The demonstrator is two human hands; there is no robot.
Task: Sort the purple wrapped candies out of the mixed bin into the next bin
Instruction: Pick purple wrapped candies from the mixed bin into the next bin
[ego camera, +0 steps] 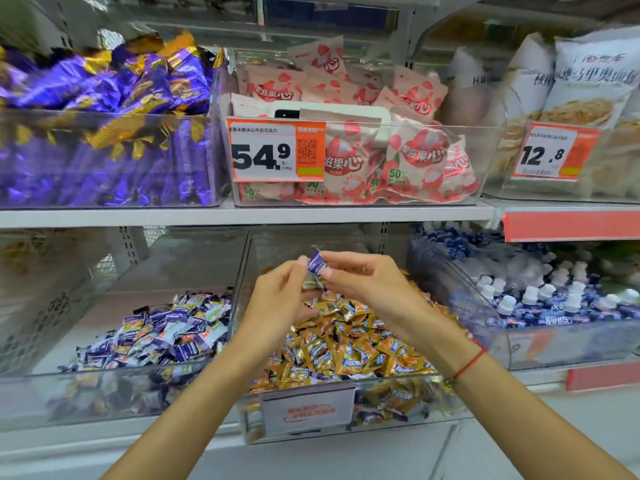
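Shelving [242,216]: two tiers of clear bins are carried, and everything below is placed against the mixed bin at lower centre.
Mixed bin [346,407]: it is heaped with gold-orange wrapped candies, and a few purple ones can be made out near its front wall; the label on that wall is too blurred to be read.
Next bin [114,386]: set just left of the mixed bin, it is part filled with purple and white wrapped candies, so it is judged to be the drop point.
Bottle bin [554,306]: to the right of the mixed bin, white-capped bottles are seen, badly smeared.
Right hand [363,282]: it is held above the mixed bin, and the purple candy is pinched by its fingertips.
Left hand [277,292]: it is raised beside the right, thumb and forefinger closed on the candy's near edge, probably for a handover toward the left.
Purple candy [317,263]: it is held in the air between both hands, over the mixed bin and not yet across.
Hidden: the lower end of the wrapper is covered by fingers.
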